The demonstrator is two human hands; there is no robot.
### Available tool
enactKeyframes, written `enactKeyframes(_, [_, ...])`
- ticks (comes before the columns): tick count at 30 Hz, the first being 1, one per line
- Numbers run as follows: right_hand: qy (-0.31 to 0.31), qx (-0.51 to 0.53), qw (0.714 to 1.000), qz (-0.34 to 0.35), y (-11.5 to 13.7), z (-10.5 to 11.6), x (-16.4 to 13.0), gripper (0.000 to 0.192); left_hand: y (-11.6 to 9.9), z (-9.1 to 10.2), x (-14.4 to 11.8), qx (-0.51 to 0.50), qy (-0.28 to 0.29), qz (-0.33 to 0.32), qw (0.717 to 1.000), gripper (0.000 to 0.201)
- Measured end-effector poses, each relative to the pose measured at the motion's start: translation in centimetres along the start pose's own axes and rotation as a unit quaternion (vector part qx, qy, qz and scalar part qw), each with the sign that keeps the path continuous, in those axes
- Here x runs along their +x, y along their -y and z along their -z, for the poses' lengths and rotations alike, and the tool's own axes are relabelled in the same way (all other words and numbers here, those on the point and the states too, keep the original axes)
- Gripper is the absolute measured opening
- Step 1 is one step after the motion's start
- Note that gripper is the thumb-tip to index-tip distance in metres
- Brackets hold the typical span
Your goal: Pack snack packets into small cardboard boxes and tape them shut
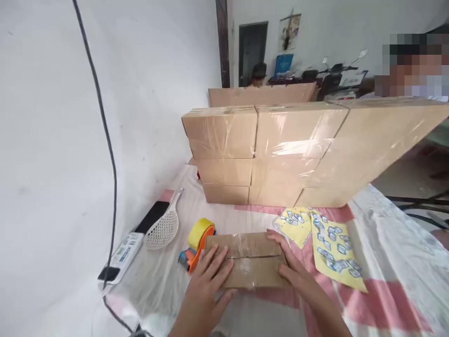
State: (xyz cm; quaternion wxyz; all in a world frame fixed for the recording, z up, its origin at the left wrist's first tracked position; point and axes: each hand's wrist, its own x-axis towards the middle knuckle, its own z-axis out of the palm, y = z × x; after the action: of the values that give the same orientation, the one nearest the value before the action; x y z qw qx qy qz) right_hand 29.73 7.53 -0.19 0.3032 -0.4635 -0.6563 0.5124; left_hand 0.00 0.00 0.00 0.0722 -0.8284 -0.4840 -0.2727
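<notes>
Two hands are closest to the camera, and both rest on a small box [249,260]. That box lies on the counter [386,276], near its front edge, and clear tape shines across its closed top. My left hand [206,283] lies flat on the near left part of the box, fingers spread wide, with the thumb at the front edge. My right hand [293,267] cups the right end of the box, fingers bent over its far corner. Neither hand lifts it; they just press and hold it in place.

Just left of the box, touching its end, sits a tape gun [196,245] with a yellow roll and an orange body. Farther left lies a white scoop [163,227] with small holes, its handle pointing away. Beside that, along the wall [52,140], lies a long flat thing [131,248], black at one end and white at the other; I cannot tell what it is. A black cable [105,135] hangs down the wall.

Right of the box lie two yellow sheets [329,245] dotted with little blue stickers. A pink and white cloth covers the counter.

Behind all this stands a stack of big boxes [291,154], wrapped in shiny tape, like a wall across the counter. A person [414,70] shows behind its right end.
</notes>
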Motion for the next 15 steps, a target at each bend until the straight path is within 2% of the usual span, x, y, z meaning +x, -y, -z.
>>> enactKeyframes(4, [-0.013,0.018,0.995,0.100,-2.2,-1.1,-1.7,0.090,0.3,-0.1,1.2,-0.082,-0.016,0.013,0.996,0.048])
enactKeyframes(7, [-0.065,-0.044,0.986,0.145,-3.6,-1.2,-3.1,0.107,0.4,-0.4,2.5,-0.181,-0.018,0.014,0.983,0.037])
enactKeyframes(11, [-0.162,-0.142,0.965,0.153,-3.7,0.0,-4.2,0.104,0.2,-0.4,5.0,-0.241,-0.008,0.005,0.971,0.029])
enactKeyframes(15, [-0.243,-0.173,0.938,0.176,-2.6,1.5,-3.1,0.098,-0.1,-0.7,7.5,-0.252,-0.013,0.005,0.968,0.028])
